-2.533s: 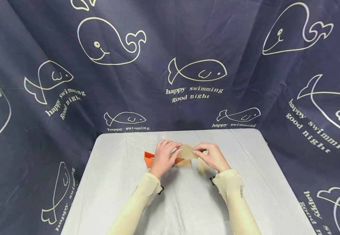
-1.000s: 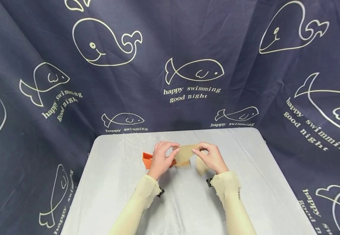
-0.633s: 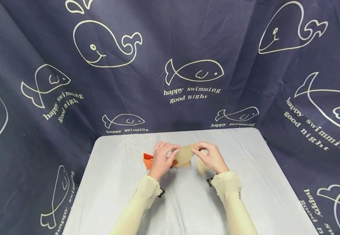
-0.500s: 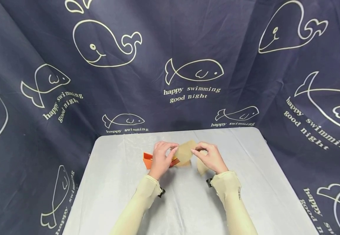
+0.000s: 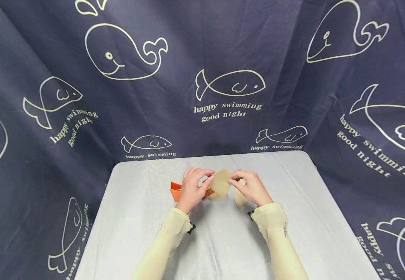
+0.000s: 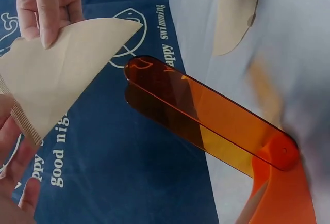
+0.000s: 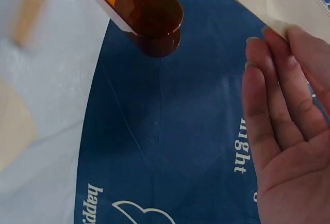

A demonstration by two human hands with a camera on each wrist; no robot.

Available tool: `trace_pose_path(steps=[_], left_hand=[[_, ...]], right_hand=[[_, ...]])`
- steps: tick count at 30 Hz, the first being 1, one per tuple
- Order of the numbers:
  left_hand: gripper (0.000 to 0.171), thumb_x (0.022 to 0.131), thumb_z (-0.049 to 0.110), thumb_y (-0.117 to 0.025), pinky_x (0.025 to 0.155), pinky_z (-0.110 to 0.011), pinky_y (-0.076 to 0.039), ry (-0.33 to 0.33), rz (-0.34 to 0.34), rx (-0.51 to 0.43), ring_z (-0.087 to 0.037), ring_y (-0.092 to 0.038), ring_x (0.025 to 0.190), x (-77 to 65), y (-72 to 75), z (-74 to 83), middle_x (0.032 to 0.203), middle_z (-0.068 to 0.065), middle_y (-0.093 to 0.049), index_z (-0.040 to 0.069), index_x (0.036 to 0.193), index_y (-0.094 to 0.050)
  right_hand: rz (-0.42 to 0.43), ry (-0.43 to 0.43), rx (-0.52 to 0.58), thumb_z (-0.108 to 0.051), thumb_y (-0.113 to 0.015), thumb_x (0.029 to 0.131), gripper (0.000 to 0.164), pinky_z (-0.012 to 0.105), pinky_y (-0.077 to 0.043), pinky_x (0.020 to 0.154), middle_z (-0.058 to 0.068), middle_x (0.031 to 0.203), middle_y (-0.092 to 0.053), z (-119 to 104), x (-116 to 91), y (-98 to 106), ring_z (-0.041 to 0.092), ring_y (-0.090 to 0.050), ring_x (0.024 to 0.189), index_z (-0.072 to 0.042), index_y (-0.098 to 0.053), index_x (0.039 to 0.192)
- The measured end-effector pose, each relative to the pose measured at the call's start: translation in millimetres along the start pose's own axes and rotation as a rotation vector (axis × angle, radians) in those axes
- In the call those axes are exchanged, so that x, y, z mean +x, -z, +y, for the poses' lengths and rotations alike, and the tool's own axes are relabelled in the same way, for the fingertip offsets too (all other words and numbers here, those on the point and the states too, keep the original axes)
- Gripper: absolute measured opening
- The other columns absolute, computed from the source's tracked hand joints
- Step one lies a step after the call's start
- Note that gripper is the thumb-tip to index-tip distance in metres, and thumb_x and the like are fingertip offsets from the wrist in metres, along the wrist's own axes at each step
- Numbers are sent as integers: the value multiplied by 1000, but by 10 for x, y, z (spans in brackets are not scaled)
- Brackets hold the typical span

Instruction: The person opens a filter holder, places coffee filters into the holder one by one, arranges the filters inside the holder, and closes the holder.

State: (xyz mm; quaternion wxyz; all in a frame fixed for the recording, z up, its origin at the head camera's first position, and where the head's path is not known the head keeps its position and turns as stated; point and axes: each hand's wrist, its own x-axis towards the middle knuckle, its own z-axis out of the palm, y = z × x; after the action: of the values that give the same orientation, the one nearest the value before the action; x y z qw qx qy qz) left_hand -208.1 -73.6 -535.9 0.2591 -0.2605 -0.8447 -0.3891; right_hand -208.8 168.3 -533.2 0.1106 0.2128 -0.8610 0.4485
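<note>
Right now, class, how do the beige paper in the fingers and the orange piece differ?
The beige paper is pale and matte; the orange piece is bright and glossy, with see-through panels. Fingers hold the beige paper up; the orange piece is ungripped. Both have a rounded edge.

A tan, fan-shaped paper filter hangs tilted in the air, its crimped edge at the left fingers, another edge pinched by the right fingers.
</note>
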Motion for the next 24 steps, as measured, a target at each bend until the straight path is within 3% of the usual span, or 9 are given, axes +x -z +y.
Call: trace_pose_path(steps=[5,9,16,24], left_hand=[[11,95,21,-76,99,-41,-43,-13,3,14,-14,-65,94,-21,10,-9,95,6,-78,18,105,-79],[11,95,18,-76,101,-40,-42,30,34,-34,-14,-65,94,-35,8,-21,96,4,-78,16,105,-79],[11,95,18,-75,103,-39,-40,76,59,-83,-15,-65,96,-19,28,-14,98,2,-77,15,105,-78],[16,94,20,-77,101,-41,-42,34,30,-61,-15,-65,96,-2,36,7,97,3,-77,15,108,-78]], right_hand=[[2,27,1,-17,-78,93,6,28,-55,72,-2,90,-76,-25,-25,-19,9,-68,83,-12,-78,90],[28,15,17,-15,-79,91,3,29,-56,77,-3,91,-76,-59,-34,-43,10,-70,84,-13,-79,93],[31,7,22,-13,-77,93,4,36,-58,74,-4,93,-77,-55,-29,-60,8,-69,84,-15,-80,94],[-4,42,-16,-11,-79,90,7,34,-57,77,-3,92,-77,-18,-24,-38,7,-69,83,-17,-80,92]])
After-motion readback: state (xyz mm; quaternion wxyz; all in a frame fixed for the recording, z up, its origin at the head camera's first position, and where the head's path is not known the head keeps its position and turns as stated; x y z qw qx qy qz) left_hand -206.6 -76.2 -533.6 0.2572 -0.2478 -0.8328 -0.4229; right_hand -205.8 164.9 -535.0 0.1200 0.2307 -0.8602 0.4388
